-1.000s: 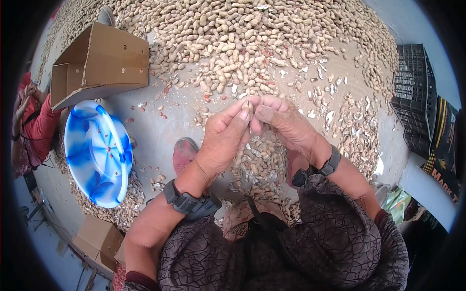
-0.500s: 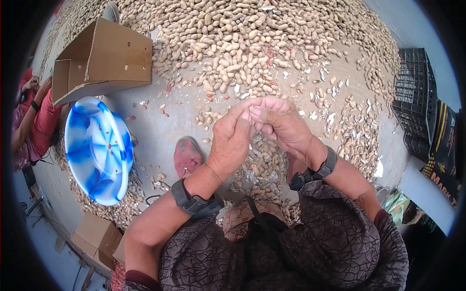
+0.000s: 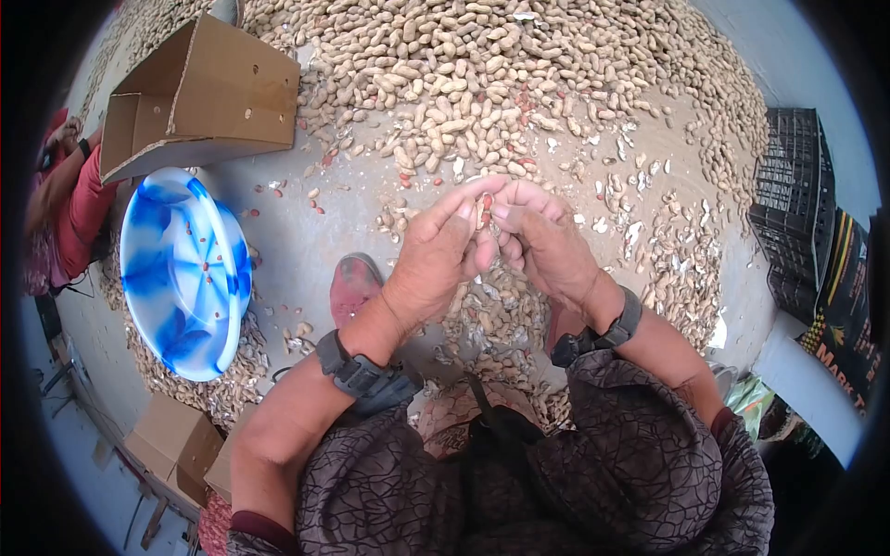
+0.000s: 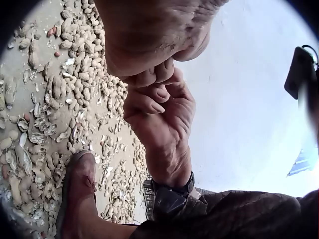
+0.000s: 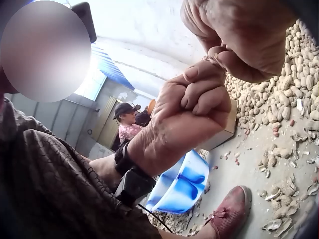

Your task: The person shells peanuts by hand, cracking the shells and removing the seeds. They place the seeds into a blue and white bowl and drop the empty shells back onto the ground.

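Observation:
An opened peanut (image 3: 485, 206) with red kernels showing is held between both hands in the head view. My left hand (image 3: 431, 246) pinches its shell from the left with thumb and fingers. From the right, my right hand (image 3: 549, 243) pinches it too, the two hands' fingertips meeting. In both wrist views the fingers are curled together and mostly hide the peanut; the left hand (image 5: 244, 37) is above the other in the right wrist view.
Heaped peanuts (image 3: 445, 69) spread ahead, with shells (image 3: 491, 315) between the shoes. At left are a blue-white basin (image 3: 153, 320) holding several kernels, a cardboard box (image 3: 236, 88) and another person (image 3: 74, 204). Black crates (image 3: 788, 185) stand at right.
The fingertips have parted slightly, and red kernels now show in the split shell. The head view has shifted a little, and the other person's arms have moved.

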`<state>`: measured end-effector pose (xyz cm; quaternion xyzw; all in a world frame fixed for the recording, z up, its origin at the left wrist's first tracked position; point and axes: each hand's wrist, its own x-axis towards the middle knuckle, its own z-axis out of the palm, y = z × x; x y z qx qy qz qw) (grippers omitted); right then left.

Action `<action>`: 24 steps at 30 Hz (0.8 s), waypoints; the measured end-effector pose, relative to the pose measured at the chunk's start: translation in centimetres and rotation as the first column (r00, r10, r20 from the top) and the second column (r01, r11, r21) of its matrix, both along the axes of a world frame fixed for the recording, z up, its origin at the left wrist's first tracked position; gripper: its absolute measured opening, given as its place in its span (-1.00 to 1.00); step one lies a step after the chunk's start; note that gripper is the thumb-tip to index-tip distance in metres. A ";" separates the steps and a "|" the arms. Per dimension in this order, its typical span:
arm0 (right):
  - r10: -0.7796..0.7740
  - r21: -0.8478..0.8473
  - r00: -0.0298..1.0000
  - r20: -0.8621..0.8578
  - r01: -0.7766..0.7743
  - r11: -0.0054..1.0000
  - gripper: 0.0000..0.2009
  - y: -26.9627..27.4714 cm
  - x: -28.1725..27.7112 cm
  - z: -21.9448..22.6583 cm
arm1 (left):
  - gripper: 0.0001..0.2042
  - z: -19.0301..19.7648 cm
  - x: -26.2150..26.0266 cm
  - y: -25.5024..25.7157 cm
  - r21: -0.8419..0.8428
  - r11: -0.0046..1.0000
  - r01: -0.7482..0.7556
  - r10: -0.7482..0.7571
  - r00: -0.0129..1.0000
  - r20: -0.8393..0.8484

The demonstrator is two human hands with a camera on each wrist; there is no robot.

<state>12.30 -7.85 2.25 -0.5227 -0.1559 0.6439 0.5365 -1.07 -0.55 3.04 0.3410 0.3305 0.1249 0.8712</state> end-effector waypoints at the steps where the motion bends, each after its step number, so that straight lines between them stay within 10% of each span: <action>1: 0.000 0.003 1.000 -0.016 0.000 1.000 -0.85 0.0 0.1 0.0 | -0.60 0.0 -0.1 0.1 0.010 0.999 0.030 -0.030 0.999 0.035; 11: 0.082 0.043 0.984 0.161 -0.090 0.995 -0.86 0.2 0.5 1.8 | -0.66 -1.7 -0.5 1.0 -0.217 0.969 0.116 -0.085 0.986 0.147; 14: 0.187 0.057 0.798 0.573 -0.267 0.962 -0.88 -0.3 0.5 1.5 | -0.69 -1.6 -0.3 0.7 -0.241 0.970 0.031 -0.040 0.999 -0.035; 16: 0.026 0.168 0.380 0.925 -0.470 0.866 -0.90 -0.5 0.4 1.6 | -0.65 -1.7 -0.6 0.3 -0.203 0.977 0.063 -0.074 0.996 -0.047; 19: -0.108 0.212 0.223 0.969 -0.524 0.825 -0.91 -0.6 0.1 1.2 | -0.64 -2.1 -0.8 0.3 -0.177 0.980 0.090 -0.092 0.996 -0.009; 24: -0.082 0.220 0.281 0.956 -0.507 0.833 -0.90 -0.7 0.1 1.4 | -0.68 -2.5 -1.1 0.3 -0.217 0.972 0.085 -0.088 0.996 -0.003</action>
